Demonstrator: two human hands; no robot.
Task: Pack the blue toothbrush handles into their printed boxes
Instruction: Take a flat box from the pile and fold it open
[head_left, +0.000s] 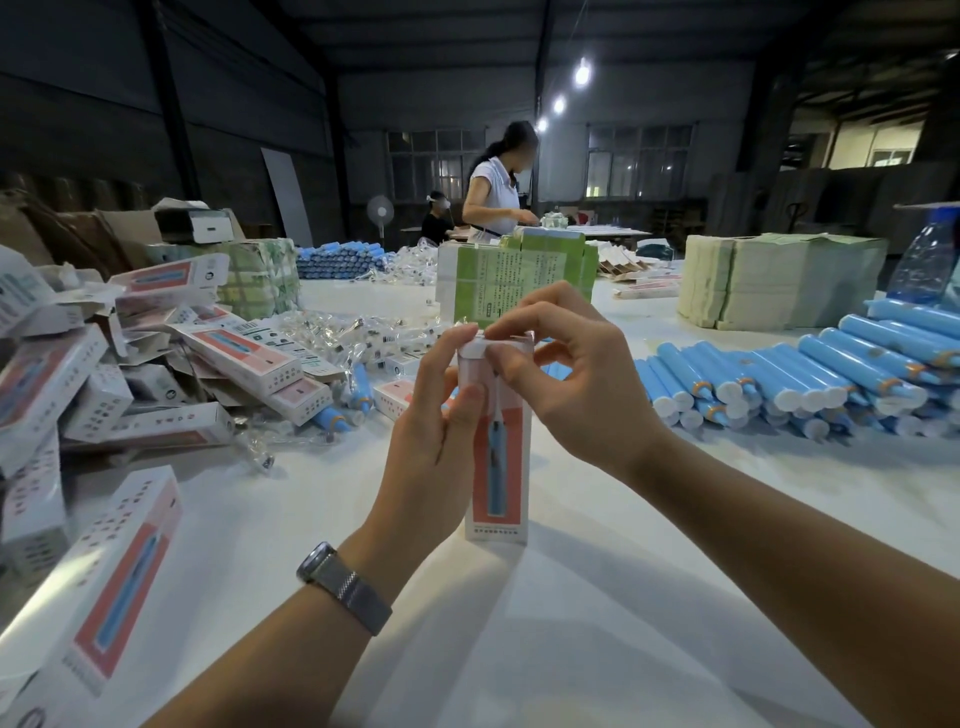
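A printed box (503, 467), white and salmon with a blue toothbrush pictured on it, stands upright on the white table (571, 597) in the middle of the view. My left hand (434, 431) grips its left side, thumb on the front face. My right hand (561, 364) pinches the white top flap with thumb and forefinger. What is inside the box is hidden. Several loose blue toothbrush handles (810, 384) with white caps lie stacked at the right. One blue handle (332, 418) pokes out among boxes at the left.
A heap of printed boxes (156, 374) covers the left side, with one box (114, 587) lying near my left arm. Clear plastic bags (332, 332), green leaflet stacks (519, 270) and pale paper stacks (769, 280) stand behind. Two people work at the far end.
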